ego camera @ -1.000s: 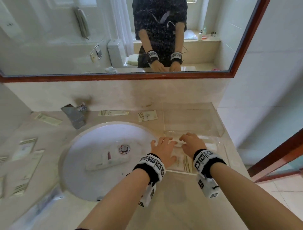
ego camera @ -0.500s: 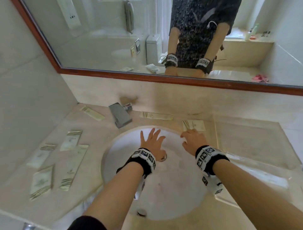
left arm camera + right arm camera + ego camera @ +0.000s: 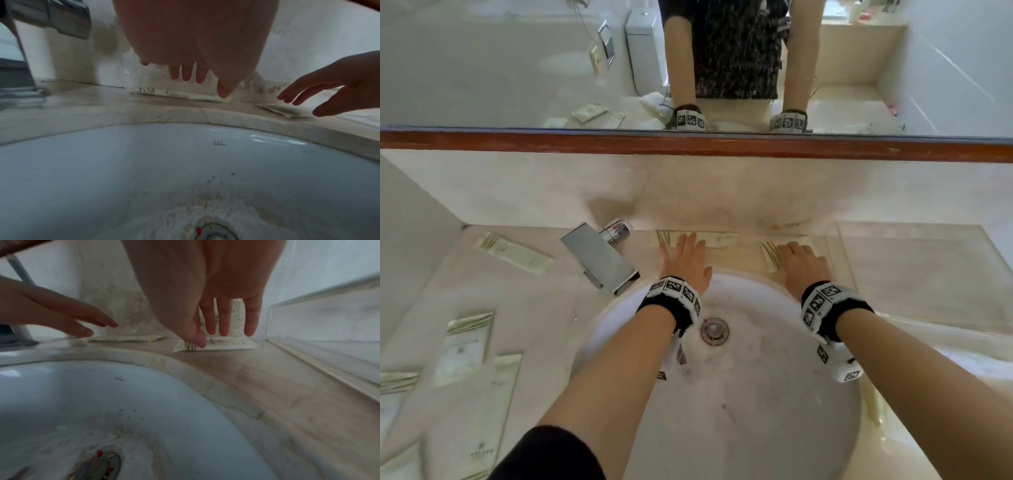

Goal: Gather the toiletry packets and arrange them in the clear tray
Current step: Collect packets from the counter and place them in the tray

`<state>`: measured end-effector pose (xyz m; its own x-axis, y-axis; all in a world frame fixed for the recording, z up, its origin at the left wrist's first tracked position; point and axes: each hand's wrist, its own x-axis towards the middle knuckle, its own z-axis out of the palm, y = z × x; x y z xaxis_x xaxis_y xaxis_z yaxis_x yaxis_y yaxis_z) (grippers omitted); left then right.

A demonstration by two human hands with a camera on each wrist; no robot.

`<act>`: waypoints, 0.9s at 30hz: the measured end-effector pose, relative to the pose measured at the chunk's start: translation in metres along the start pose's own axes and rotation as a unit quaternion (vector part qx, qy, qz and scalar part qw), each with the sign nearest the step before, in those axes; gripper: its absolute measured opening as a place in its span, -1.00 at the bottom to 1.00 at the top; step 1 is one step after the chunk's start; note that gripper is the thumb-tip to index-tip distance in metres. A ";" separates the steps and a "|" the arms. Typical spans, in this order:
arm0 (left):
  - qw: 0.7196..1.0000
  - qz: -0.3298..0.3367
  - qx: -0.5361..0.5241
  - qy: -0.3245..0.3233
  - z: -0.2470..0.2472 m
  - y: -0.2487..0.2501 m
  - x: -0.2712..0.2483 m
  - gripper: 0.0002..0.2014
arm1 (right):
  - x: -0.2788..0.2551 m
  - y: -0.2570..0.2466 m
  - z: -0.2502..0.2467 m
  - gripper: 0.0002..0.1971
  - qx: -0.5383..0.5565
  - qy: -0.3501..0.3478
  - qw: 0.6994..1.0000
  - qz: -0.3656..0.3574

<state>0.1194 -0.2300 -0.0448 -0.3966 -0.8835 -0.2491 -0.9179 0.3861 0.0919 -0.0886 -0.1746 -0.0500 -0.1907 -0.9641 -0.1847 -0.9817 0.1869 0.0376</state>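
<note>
Two pale toiletry packets lie on the counter behind the sink. A long packet (image 3: 717, 238) (image 3: 185, 95) lies against the back wall, and my left hand (image 3: 683, 255) (image 3: 197, 76) hovers over it with straight spread fingers. A shorter packet (image 3: 770, 255) (image 3: 224, 344) lies to its right, and my right hand (image 3: 799, 262) (image 3: 222, 327) reaches down over it with straight fingers, the thumb tip at its striped end. Neither hand holds anything. The clear tray (image 3: 914, 270) (image 3: 320, 331) stands on the counter at the right.
The white sink basin (image 3: 756, 394) with its drain (image 3: 714, 330) lies under both forearms. A chrome faucet (image 3: 602, 260) stands left of my left hand. Several more packets (image 3: 513, 253) lie on the left counter. A mirror with a brown frame (image 3: 688, 144) hangs above.
Both hands left the clear tray, crossed over the sink and reached forward to the two packets at the back of the counter. The head view swung left and down.
</note>
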 end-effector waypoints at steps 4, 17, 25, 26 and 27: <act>1.000 0.012 -0.001 0.020 0.004 -0.008 0.022 -0.48 | 0.013 0.002 0.003 -0.60 -0.016 -0.007 1.000 -0.026; 0.988 0.060 0.129 0.068 0.006 -0.004 0.034 -0.72 | 0.009 0.004 -0.004 -0.78 -0.010 0.019 0.999 -0.024; 0.993 0.038 0.096 0.062 0.007 0.003 0.031 -0.72 | -0.019 0.005 0.012 -0.82 0.144 0.165 0.975 -0.032; 0.994 0.027 0.095 0.044 0.006 0.005 0.031 -0.71 | -0.023 0.006 0.014 -0.85 0.162 0.191 0.968 -0.031; 0.994 0.019 0.097 0.037 0.005 0.006 0.031 -0.69 | -0.027 0.007 0.015 -0.88 0.178 0.210 0.961 -0.027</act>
<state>0.1015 -0.2540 -0.0571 -0.4378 -0.8815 -0.1772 -0.8848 0.4574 -0.0893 -0.0899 -0.1449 -0.0600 -0.1950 -0.9513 0.2388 -0.9431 0.1149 -0.3122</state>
